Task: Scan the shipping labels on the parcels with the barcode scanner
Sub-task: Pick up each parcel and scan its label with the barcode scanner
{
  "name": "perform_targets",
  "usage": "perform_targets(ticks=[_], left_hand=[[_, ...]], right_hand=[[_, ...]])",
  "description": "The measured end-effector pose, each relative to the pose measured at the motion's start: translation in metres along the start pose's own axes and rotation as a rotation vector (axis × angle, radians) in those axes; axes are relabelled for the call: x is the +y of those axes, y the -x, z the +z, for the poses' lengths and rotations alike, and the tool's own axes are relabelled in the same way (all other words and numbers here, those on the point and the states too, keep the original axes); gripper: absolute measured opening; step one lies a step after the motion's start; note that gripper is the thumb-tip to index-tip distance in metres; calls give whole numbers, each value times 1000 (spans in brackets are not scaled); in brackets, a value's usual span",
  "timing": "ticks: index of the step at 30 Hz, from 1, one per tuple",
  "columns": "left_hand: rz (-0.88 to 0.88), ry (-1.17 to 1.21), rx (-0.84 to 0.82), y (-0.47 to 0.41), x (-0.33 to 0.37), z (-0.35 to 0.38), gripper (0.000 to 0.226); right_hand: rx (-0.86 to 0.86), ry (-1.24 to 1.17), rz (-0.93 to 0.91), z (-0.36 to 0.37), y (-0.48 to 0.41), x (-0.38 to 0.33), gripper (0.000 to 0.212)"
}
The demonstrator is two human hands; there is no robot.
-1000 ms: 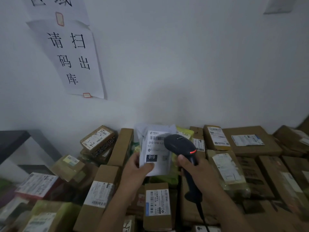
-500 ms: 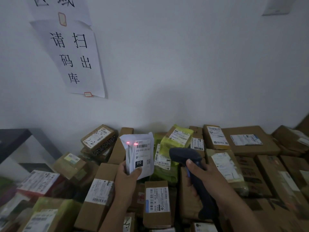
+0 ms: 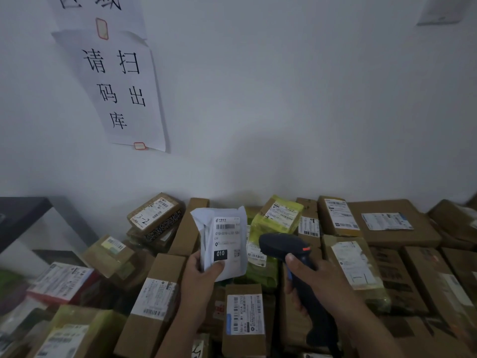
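A left hand (image 3: 200,276) is pinching a white mailer (image 3: 206,228) upright by its lower corner; just right of the mailer, a right hand (image 3: 322,285) is gripping the barcode scanner (image 3: 281,245), its nose angling left toward the label (image 3: 227,236).

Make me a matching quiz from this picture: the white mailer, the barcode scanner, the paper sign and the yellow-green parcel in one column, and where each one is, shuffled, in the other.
Things:
1. white mailer
2. barcode scanner
3. paper sign
4. yellow-green parcel

Places:
A. taped to the wall
B. gripped in the right hand
C. lying among the brown boxes
D. held up in the left hand

Pairs: 1-D, 2-B, 3-A, 4-C.
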State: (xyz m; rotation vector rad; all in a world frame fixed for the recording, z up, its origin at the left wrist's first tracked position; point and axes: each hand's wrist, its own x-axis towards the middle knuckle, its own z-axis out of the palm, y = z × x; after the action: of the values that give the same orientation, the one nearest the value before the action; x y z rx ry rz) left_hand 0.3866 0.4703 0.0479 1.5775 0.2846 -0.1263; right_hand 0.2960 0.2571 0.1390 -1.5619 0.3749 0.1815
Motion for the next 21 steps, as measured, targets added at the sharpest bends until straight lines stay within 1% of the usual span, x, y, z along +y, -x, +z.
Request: perform_targets(ticks=[3, 5, 8, 10, 11, 13, 14, 18, 19, 21], left_hand=[[-64, 74, -38, 7, 3, 11, 34], [-114, 117, -121, 15, 6, 20, 29], [-120, 152, -234, 22, 10, 34, 26], [-128, 258, -334, 24, 14, 40, 31], [-153, 334, -392, 24, 17, 42, 37], [-248, 453, -465, 21, 21, 42, 50], [-282, 483, -495, 17, 21, 41, 53], [-304, 476, -599, -4, 25, 40, 43], [-292, 470, -630, -10, 26, 40, 42], [-233, 431, -622, -27, 29, 39, 41]], right_hand=[[56, 59, -13, 8, -9, 4, 51], [90, 120, -30, 12, -14, 6, 48], [138, 80, -22, 13, -24, 10, 44], [166, 55, -22, 12, -30, 11, 42], [165, 40, -31, 11, -34, 11, 41], [147, -3, -50, 11, -42, 11, 42], [136, -23, -53, 12, -46, 10, 43], [97, -28, -60, 13, -69, 6, 46], [87, -17, -58, 13, -76, 5, 45], [72, -2, -66, 12, -89, 1, 46]])
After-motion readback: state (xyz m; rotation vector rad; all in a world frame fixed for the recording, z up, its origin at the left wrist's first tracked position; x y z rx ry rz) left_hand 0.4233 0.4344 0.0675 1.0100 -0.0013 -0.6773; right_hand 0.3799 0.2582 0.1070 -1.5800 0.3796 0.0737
